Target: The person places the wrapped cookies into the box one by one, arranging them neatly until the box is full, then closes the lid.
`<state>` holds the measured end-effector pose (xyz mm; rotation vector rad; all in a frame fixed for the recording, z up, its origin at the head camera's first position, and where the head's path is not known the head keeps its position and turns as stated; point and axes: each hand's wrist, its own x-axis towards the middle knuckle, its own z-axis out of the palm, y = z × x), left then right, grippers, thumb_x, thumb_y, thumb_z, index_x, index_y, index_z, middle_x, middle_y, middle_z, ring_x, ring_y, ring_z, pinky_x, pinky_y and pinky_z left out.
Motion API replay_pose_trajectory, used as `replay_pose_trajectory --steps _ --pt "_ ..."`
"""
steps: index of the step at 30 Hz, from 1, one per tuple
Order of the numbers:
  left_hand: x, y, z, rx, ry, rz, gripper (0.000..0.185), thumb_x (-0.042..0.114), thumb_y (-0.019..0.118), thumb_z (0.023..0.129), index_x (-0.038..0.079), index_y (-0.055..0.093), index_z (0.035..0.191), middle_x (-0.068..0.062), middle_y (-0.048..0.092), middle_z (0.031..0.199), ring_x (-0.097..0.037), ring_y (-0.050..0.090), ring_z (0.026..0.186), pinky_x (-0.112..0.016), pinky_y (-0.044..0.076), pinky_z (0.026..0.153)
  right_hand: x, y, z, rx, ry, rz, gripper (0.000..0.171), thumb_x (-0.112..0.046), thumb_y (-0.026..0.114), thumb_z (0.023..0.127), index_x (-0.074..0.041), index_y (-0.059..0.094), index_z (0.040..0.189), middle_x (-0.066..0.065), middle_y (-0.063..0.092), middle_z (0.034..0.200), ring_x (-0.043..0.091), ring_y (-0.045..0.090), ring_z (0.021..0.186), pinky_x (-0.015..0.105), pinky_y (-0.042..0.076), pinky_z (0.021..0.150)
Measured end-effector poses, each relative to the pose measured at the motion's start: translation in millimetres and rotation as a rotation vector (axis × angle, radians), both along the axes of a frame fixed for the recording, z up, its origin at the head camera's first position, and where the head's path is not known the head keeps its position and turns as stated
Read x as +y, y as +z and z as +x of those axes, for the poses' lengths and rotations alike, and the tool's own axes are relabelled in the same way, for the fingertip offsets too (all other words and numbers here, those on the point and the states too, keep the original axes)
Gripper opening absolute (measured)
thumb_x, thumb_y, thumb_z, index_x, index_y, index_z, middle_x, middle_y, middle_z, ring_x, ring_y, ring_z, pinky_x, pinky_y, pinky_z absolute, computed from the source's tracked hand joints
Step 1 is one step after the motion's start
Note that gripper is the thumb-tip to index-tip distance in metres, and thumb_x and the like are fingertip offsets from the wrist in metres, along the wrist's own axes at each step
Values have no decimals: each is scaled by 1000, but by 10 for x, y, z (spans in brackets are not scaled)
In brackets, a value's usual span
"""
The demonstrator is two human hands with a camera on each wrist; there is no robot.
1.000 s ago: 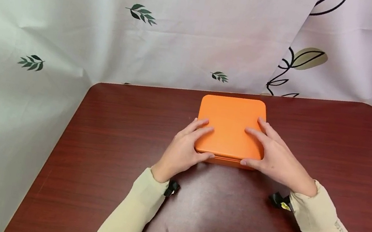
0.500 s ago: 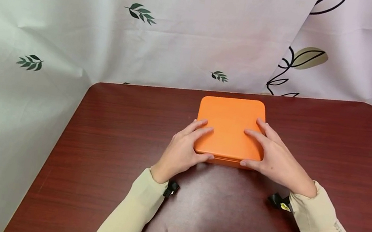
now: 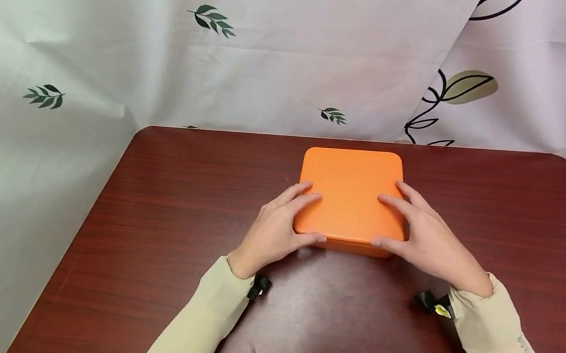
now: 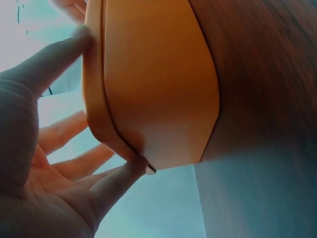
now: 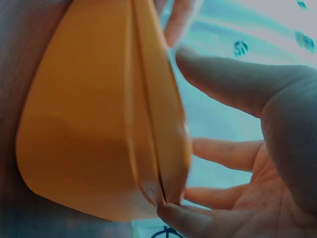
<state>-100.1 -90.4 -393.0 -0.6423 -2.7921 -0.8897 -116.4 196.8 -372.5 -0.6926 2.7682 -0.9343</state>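
A square orange box with rounded corners sits near the back of the table, its lid on top. My left hand grips the lid's left front corner, thumb at the front edge and fingers over the top and side. On the opposite side my right hand holds the lid's right front corner in a like way. The right wrist view shows the lid slightly lifted, with a rim showing between it and the box wall. In the left wrist view only a thin seam parts them. The inside is hidden.
The dark red wooden table has rounded back corners. A white leaf-patterned curtain hangs close behind it and along the left side. Black straps sit at both wrists, below beige sleeves.
My right hand has moved slightly right and drawn the lid's right front corner with it, so the lid now overhangs the box there. The left hand has barely moved.
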Motion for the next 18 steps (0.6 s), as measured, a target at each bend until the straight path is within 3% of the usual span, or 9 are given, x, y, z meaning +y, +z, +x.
replay_pose_trajectory --steps 4,18 --pt "-7 -18 -12 -3 23 19 68 43 84 82 12 62 138 -11 47 152 -28 49 136 -52 44 104 91 13 -37 -17 15 -23 71 -30 82 86 -4 52 145 23 26 161 47 31 142 64 31 108" --pt "31 -24 -10 -30 39 19 70 43 84 81 12 61 140 -13 46 153 -30 50 136 -56 42 104 153 17 -82 9 15 -31 73 -25 86 81 0 54 142 24 32 158 45 38 138 60 37 105"
